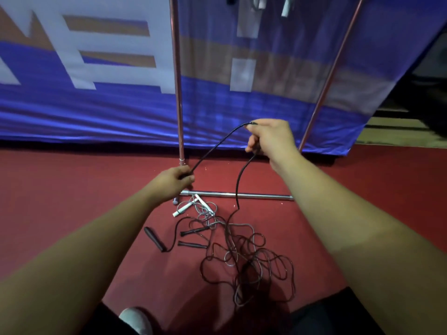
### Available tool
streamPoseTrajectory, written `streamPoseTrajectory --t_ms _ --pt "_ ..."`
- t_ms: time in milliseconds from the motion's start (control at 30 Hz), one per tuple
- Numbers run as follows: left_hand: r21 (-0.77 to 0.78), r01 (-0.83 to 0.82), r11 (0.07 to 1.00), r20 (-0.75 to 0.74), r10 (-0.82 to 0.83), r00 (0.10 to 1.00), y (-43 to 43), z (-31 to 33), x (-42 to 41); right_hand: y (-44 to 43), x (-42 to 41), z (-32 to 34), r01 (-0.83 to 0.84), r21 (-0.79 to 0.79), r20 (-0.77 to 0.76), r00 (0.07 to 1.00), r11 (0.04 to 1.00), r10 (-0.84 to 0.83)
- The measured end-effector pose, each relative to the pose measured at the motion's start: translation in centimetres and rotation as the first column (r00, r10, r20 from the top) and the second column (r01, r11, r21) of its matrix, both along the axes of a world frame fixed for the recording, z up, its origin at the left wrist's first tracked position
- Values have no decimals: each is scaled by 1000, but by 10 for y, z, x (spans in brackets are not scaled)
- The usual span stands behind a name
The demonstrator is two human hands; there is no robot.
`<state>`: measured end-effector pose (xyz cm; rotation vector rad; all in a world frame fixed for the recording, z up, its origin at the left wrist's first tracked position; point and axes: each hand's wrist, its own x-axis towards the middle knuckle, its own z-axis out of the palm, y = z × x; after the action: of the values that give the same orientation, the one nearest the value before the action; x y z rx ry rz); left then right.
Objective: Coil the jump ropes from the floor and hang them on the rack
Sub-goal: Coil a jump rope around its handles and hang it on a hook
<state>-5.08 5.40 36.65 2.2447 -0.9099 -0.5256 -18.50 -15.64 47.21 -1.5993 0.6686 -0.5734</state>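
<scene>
- I read this as the coiling step, at its start: one black rope (212, 146) is lifted clear of the floor and strung between my two hands, with no full loop made yet.
- My left hand (177, 178) sits lower and to the left, fingers curled tight round one end of that rope. I cannot tell whether a handle is inside the fist.
- My right hand (267, 139) is higher and farther, just in front of the blue banner (96, 110). Its fingertips pinch the rope at the top and the lower fingers curl round the strand as it leaves the hand.
- From the right hand the rope drops down into the tangled pile (244, 252) on the red floor (72, 180), near my shoe (135, 317).
- In the pile, black and grey cords cross each other. Three black handles (154, 239) lie at its left and a pair of white handles (186, 206) at its far side, next to the rack's base bar (237, 195).
- The rack (176, 81) stands straight ahead, with a few handles of hung ropes (286, 7) showing at the top edge.
- Next, I judge, the right hand must draw more cord up and pass it to the left hand in even loops. The trailing length runs through the tangle, so I would pull slowly or other ropes may come up with it.
</scene>
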Motion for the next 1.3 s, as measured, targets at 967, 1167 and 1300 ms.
streamPoseTrajectory --t_ms 967,1167,1300 --pt "-275 -77 958 -636 -122 762 -10 67 -79 32 -69 -33 -547 -109 -268 820 830 506" --pt "-374 -80 924 -635 -192 748 -6 74 -68 16 -65 -35 -525 -127 -251 838 841 485" --pt "-516 -369 773 -770 -231 594 0 87 -49 -9 -66 -56 -630 -151 -558 690 762 461"
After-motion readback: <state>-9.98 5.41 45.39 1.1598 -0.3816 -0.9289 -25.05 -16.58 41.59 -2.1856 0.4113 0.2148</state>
